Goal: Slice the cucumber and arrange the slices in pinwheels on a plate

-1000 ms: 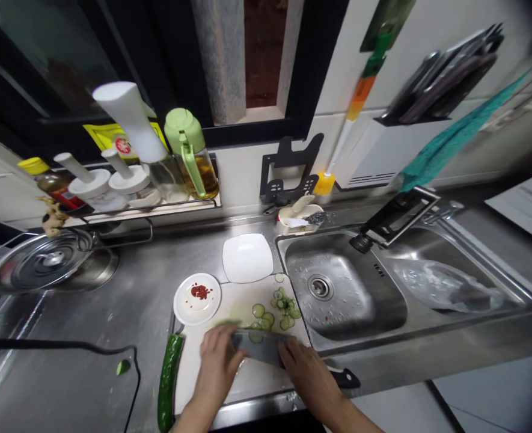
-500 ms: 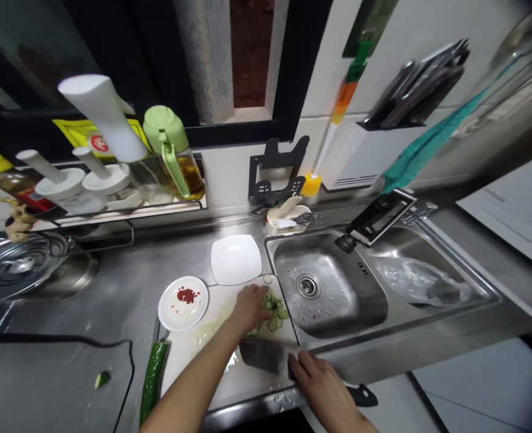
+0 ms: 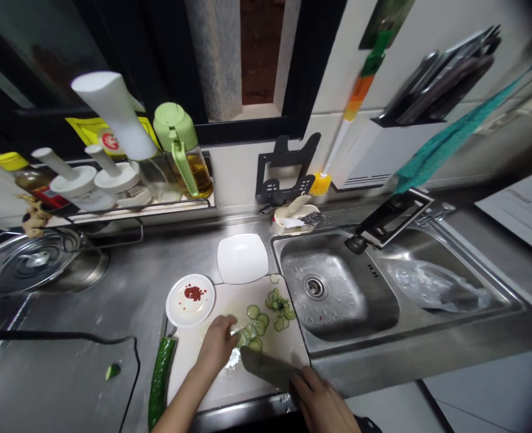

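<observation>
A kitchen knife (image 3: 268, 368) lies low over the white cutting board (image 3: 202, 385), its broad blade pointing left. My right hand (image 3: 322, 400) is closed around it where blade meets handle. Just left of the blade tip, my left hand (image 3: 217, 344) hovers at the board with bent fingers and thumb apart, beside a row of cucumber slices (image 3: 260, 325). A second cluster of cucumber slices (image 3: 280, 308) sits near the board's right edge, with one slice (image 3: 274, 278) above it. An uncut piece of cucumber (image 3: 161, 379) rests along the board's left side.
Behind the board are a small plate (image 3: 173, 307) of chopped red bits and a white square dish (image 3: 243, 255). To the right is the steel sink (image 3: 338, 313) with its black faucet (image 3: 369, 225). A cucumber end (image 3: 112, 371) lies far left. Bottles and jars line a rack (image 3: 175, 207).
My left hand has moved left, off the right-hand cluster of slices, uncovering it and the middle row. The knife remains in my right hand, its blade now more tilted. The view has shifted slightly.
</observation>
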The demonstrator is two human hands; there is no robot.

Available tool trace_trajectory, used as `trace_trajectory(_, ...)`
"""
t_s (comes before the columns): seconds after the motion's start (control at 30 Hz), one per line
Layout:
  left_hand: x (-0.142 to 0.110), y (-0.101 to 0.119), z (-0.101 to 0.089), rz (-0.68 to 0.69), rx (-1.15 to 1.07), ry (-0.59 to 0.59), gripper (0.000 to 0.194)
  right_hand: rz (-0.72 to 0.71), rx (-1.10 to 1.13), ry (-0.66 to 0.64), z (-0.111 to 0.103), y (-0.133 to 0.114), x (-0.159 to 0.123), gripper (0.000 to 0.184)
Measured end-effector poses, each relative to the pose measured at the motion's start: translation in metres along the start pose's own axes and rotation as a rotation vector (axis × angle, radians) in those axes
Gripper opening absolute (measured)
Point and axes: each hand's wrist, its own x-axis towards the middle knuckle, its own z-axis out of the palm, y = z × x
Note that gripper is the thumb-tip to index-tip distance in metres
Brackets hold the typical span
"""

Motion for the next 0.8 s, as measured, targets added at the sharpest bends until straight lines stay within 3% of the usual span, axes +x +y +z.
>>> trace_trajectory(0.1,-0.018,-0.012,0.011,-0.063,-0.03,0.003,0.03,0.043,0.071,-0.097,0.003,-0.001,0.003,0.047)
trace_trajectory(0.23,-0.019,-0.008,0.018,-0.071,-0.048,0.052,0.031,0.059,0.152,-0.09,0.01,-0.003,0.004,0.048)
trace_trajectory(0.6,-0.023,0.003,0.009,-0.105,-0.087,0.045,0.015,0.142,0.264,-0.066,0.01,-0.017,0.005,0.043)
trace_trajectory(0.8,-0.035,-0.013,0.003,-0.276,-0.128,0.093,0.017,0.171,0.224,-0.14,0.006,-0.044,0.02,0.036)
